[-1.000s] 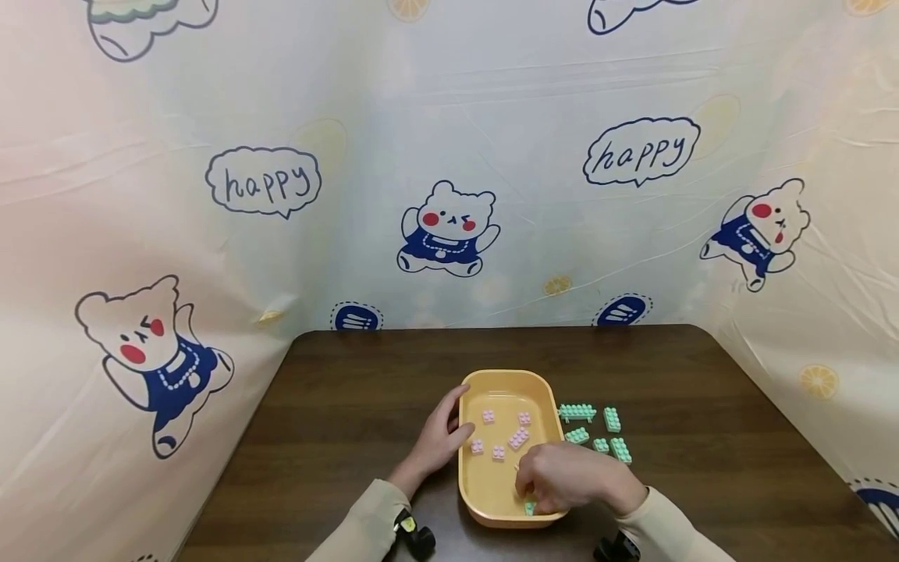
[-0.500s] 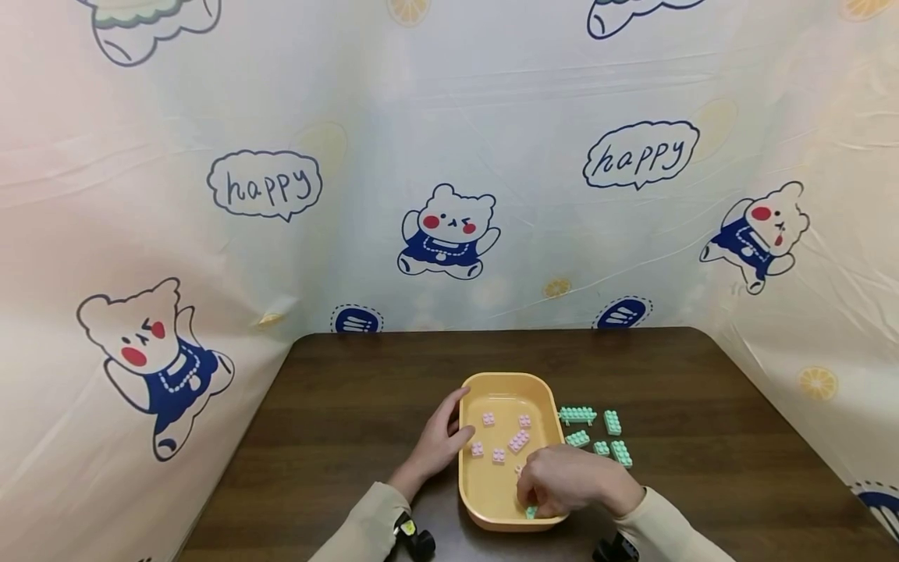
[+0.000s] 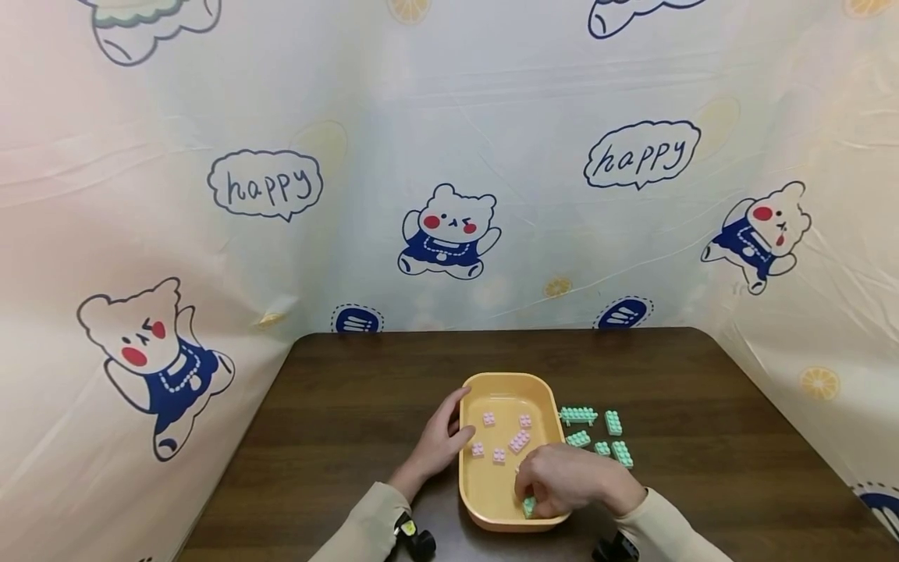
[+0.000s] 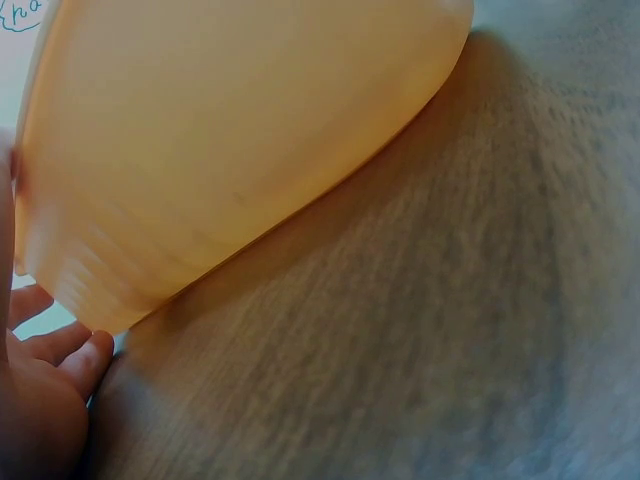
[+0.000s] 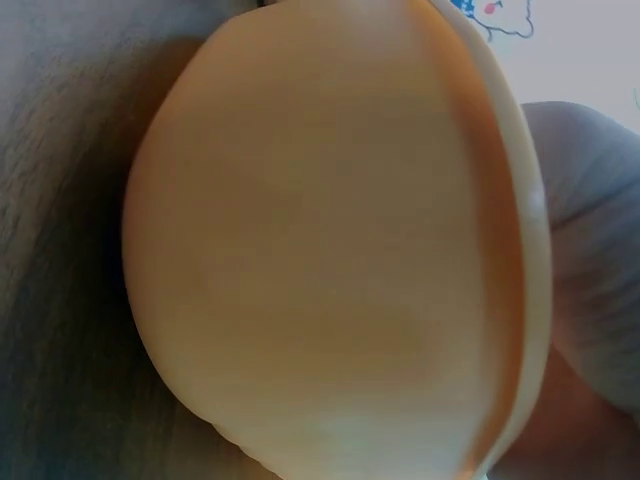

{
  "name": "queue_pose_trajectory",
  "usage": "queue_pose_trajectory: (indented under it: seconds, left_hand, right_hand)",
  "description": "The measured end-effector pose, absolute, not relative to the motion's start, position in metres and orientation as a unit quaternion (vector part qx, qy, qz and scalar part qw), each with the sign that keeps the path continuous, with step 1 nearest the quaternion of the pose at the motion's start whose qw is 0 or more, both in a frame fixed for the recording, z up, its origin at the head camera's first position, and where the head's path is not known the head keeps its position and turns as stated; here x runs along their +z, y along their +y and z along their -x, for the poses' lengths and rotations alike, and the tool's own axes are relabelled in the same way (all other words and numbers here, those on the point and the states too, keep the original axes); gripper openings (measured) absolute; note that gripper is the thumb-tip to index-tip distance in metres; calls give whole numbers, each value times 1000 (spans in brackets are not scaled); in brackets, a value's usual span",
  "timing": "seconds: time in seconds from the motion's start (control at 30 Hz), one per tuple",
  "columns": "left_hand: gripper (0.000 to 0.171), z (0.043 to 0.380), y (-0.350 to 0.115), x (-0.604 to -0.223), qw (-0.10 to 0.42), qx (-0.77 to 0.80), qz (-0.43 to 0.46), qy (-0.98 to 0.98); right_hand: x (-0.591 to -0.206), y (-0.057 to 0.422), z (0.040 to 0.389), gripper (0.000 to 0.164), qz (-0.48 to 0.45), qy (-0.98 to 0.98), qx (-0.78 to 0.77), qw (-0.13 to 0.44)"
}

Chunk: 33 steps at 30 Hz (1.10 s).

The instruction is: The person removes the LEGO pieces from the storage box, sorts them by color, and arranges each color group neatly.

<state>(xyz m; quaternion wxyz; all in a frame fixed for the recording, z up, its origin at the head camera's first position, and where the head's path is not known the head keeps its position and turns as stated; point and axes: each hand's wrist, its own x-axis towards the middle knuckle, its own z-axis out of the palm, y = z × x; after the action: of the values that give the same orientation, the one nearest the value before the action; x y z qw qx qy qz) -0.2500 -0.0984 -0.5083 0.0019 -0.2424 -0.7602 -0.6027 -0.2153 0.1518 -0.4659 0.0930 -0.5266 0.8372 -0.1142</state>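
Note:
In the head view, a yellow tray (image 3: 485,499) stands on the table with several pink building bricks (image 3: 519,442) inside. My left hand (image 3: 441,441) holds its left side, thumb at the rim; the left wrist view shows fingertips (image 4: 95,355) against the outer wall. My right hand (image 3: 562,478) reaches over the tray's right rim into the near end. Its curled fingers pinch a small green building brick (image 3: 529,507), partly hidden by the hand. In the right wrist view, the tray wall (image 5: 320,230) covers the fingertips; only part of the hand (image 5: 590,260) shows.
Several green building bricks (image 3: 621,453) lie on the table right of the tray, behind the right hand. The dark wooden table (image 3: 351,406) has a printed curtain (image 3: 449,117) around its back and sides.
The green brick under my right fingers has shifted and turned slightly, with a bit more of it showing now. My left hand and the tray hold still.

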Motion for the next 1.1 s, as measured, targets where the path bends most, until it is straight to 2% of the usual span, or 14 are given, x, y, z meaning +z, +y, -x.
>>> queue_pose_trajectory:
  seconds: [0.37,0.47,0.77,1.1]
  left_hand:
    - [64,249,-99,-509,7,-603,239,-761]
    - [64,249,-99,-510,6,-603,236,-762]
    - [63,250,-97,-512,6,-605,236,-761]
    - [63,250,-98,-511,3,-612,239,-754]
  right_hand:
    - [-449,167,222,16,464,859,-209,60]
    - [-444,177,226,14,443,868,-223,35]
    - [-445,226,250,14,342,908,-240,-35]
    - [-444,276,267,16,201,947,-241,-66]
